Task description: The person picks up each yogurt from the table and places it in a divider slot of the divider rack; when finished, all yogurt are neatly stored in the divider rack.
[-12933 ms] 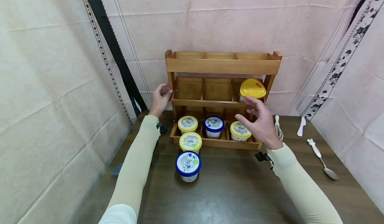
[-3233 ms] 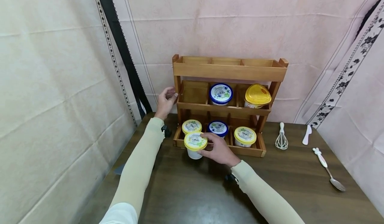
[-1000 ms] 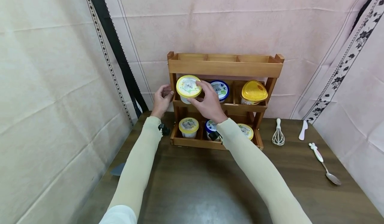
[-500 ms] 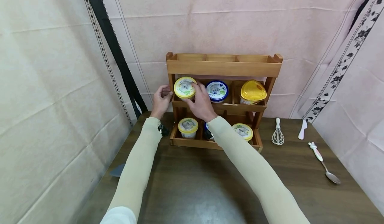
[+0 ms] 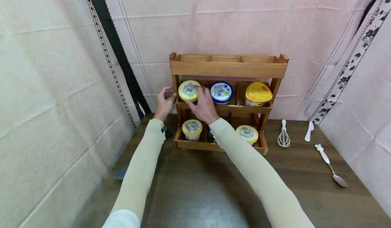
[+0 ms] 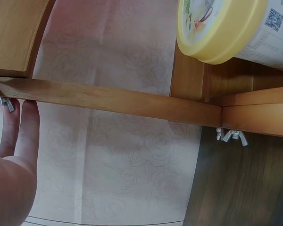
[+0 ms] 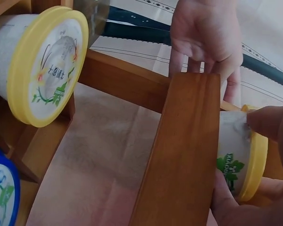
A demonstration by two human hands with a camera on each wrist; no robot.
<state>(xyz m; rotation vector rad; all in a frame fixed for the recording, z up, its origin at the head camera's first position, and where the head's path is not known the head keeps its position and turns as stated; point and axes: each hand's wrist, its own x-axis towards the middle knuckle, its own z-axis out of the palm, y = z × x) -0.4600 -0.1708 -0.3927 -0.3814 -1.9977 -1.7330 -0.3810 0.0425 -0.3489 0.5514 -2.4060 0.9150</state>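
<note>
A three-tier wooden rack [image 5: 227, 70] stands against the cloth backdrop. My left hand [image 5: 165, 100] holds its left upright, fingers by a wing nut [image 6: 3, 102]. My right hand [image 5: 204, 105] grips a yellow-lidded tub [image 5: 188, 90] in the left compartment of the middle tier; thumb and fingers are at its lid and side [image 7: 236, 157] in the right wrist view. Beside it sit a blue-lidded tub [image 5: 221, 92] and a tub with a domed yellow lid [image 5: 258, 92]. Two yellow-lidded tubs, left [image 5: 192, 128] and right [image 5: 247, 133], stand on the bottom tier; my right wrist hides most of the blue-lidded one between them.
On the dark wooden table [image 5: 189, 187] to the right of the rack lie a whisk [image 5: 283, 135], a white-handled utensil [image 5: 309, 131] and a spoon [image 5: 331, 167]. A flat grey-blue object [image 5: 120, 173] shows beside my left forearm.
Over the last few seconds my right hand has lifted the yellow-lidded tub from the table to the middle tier's left compartment, lowering it slightly at the end. My left hand stays on the upright.
</note>
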